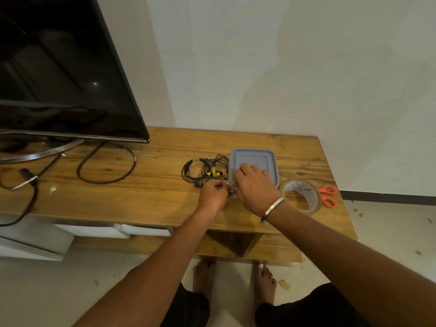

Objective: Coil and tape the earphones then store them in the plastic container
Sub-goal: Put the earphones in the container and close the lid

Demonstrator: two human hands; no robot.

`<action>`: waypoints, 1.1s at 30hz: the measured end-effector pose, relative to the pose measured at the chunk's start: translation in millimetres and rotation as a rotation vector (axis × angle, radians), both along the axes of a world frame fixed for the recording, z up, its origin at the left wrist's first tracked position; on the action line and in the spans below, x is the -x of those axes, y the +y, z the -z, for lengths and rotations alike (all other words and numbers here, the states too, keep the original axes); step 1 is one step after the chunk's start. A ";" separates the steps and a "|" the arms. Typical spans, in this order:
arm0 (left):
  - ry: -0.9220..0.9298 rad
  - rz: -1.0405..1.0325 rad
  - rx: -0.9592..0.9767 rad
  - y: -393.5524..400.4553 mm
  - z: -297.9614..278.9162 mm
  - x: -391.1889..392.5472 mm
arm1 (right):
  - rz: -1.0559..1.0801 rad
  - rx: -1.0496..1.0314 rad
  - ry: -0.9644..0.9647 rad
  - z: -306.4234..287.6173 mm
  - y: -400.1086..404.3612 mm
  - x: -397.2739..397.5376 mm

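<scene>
Fingers (245, 169) of right hand (256, 187) flat on container lid (252, 156); left hand (213, 194) curled at corner; earphones (205, 169) beside

Wooden table (151, 190) against pale wall (283, 67). Black television (59, 67) at table's left end on curved metal stand (42, 152); black cable (106, 166) looped beside it. Orange-handled scissors (328, 196) near right edge. White drawer unit (94, 231) below tabletop.
</scene>
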State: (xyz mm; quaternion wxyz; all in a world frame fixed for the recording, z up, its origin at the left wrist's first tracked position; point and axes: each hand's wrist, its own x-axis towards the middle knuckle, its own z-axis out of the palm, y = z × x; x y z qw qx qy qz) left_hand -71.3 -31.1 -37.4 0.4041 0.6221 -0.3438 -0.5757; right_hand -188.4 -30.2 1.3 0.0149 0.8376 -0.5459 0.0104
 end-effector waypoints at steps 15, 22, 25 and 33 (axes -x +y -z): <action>-0.176 0.010 0.021 0.7 -6.4 15.1 | -0.118 0.066 0.079 -5.5 -6.1 16.7; -0.242 -0.063 -0.020 0.7 -1.6 22.1 | -0.136 0.125 0.031 -12.6 -14.6 20.8; -0.230 -0.068 -0.011 0.8 -0.7 21.2 | -0.114 0.157 -0.137 -16.0 -17.9 23.3; -0.141 -0.024 0.014 0.0 4.1 16.9 | 0.218 0.450 -0.725 -42.9 -35.8 61.4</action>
